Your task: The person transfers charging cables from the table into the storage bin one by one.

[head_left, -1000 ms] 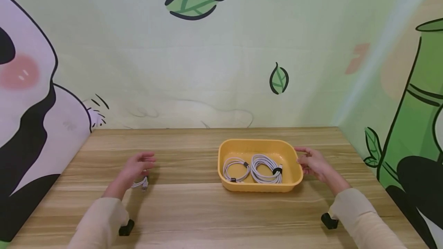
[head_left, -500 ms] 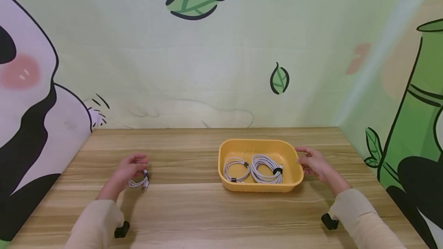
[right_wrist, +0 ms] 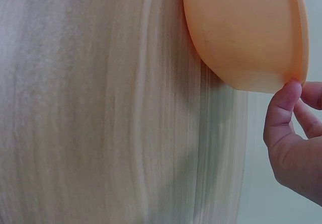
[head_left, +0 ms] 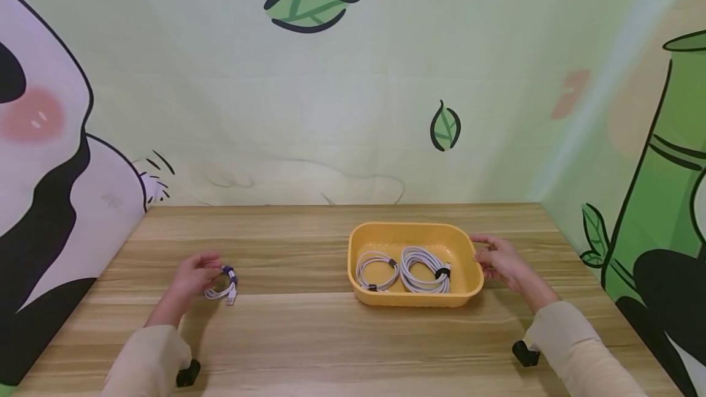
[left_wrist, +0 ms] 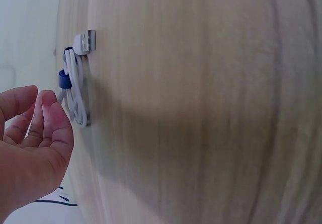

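Observation:
A small coiled white USB cable (head_left: 222,287) with blue ties lies on the left part of the table. My left hand (head_left: 193,274) is just left of it, fingers loosely bent with nothing between them. In the left wrist view the hand's fingertips (left_wrist: 49,97) appear close beside the coil; whether they touch it I cannot tell. At the right stands a yellow plastic basket (head_left: 415,300) holding two coiled white cables, a thinner coil (head_left: 377,269) and a thicker coil (head_left: 423,269), both with black ties. My right hand (head_left: 501,263) pinches the basket's right rim between thumb and fingers.
The wooden table (head_left: 309,348) reaches back to a pale green cloth backdrop (head_left: 331,90) printed with leaves, a panda and bamboo. A stretch of bare wood separates the loose cable from the basket.
My left hand has drawn back to the left and slightly towards me, uncovering the small cable, which lies still. My right hand and the basket have not moved.

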`<state>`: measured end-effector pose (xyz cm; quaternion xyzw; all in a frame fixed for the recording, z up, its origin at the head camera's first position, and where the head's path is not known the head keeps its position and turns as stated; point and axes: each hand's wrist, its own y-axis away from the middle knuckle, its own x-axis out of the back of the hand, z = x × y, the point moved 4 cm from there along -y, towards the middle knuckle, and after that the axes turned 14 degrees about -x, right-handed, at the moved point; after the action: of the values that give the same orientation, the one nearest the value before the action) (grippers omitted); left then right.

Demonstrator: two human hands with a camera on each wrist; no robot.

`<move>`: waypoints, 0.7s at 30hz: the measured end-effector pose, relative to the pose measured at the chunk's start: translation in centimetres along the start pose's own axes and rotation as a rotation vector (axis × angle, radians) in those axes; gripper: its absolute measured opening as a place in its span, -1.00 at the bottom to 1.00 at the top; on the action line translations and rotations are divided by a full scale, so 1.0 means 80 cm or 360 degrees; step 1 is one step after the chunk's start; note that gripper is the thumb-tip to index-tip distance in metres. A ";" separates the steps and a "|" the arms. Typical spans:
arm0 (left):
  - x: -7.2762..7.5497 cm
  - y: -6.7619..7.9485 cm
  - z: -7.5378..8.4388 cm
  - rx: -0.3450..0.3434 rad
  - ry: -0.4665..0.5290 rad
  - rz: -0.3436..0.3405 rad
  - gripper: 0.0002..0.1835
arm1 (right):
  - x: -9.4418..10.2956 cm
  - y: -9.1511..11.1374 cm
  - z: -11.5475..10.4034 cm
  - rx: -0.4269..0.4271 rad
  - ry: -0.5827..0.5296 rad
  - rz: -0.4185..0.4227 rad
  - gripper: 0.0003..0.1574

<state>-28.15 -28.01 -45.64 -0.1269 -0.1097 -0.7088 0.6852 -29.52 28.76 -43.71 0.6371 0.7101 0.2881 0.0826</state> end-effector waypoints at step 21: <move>0.012 0.010 -0.020 0.0034 -0.0016 0.0110 -0.52 | 0.000 -0.001 0.001 -0.0009 -0.0010 0.0013 -0.32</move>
<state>-27.39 -29.50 -46.85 -0.1268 -0.1161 -0.6829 0.7100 -29.57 28.81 -43.82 0.6406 0.7065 0.2884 0.0853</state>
